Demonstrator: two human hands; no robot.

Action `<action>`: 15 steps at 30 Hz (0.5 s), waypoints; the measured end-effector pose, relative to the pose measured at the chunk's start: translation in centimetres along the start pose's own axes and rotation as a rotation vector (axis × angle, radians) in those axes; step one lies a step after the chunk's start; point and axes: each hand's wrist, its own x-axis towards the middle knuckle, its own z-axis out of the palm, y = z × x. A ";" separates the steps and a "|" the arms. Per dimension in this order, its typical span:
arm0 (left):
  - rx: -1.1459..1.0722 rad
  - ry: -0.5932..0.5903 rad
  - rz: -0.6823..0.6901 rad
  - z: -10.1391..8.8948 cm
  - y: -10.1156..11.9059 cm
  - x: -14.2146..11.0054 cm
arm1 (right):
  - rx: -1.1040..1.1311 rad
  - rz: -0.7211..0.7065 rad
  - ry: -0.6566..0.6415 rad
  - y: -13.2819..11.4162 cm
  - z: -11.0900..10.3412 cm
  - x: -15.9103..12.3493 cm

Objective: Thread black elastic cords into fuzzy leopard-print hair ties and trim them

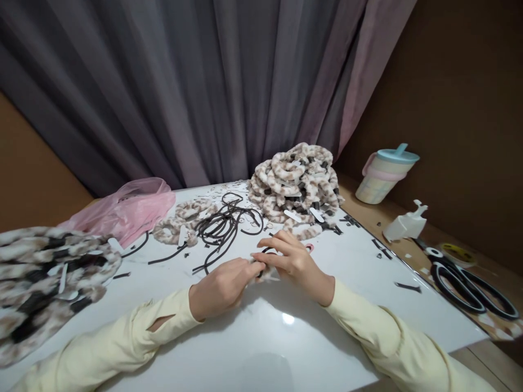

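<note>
Near the middle of the white table, my left hand (224, 286) is closed, its thumb and finger pinching a small fluffy white-and-brown piece (269, 275) with a dark part. My right hand (297, 262) meets it from the other side, fingers bent over the same piece and a bit of black cord. Most of the piece is hidden under the fingers. Just beyond the hands lies a loose bundle of black cords (220, 226). Left of that bundle, a few fluffy loops (183, 218) with white tags rest on the table.
A tall heap of fluffy loops (296, 185) stands at the back; another pile (44, 283) is at left, beside a pink plastic bag (131, 204). To the right are black scissors (469, 286), yellow tape (457, 254), a white bottle (406, 222) and a lidded cup (384, 177). Cord scraps are scattered around.
</note>
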 end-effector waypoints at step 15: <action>-0.974 0.135 -1.167 -0.9 -1.7 3.0 | 0.244 0.274 0.168 -2.4 0.0 0.5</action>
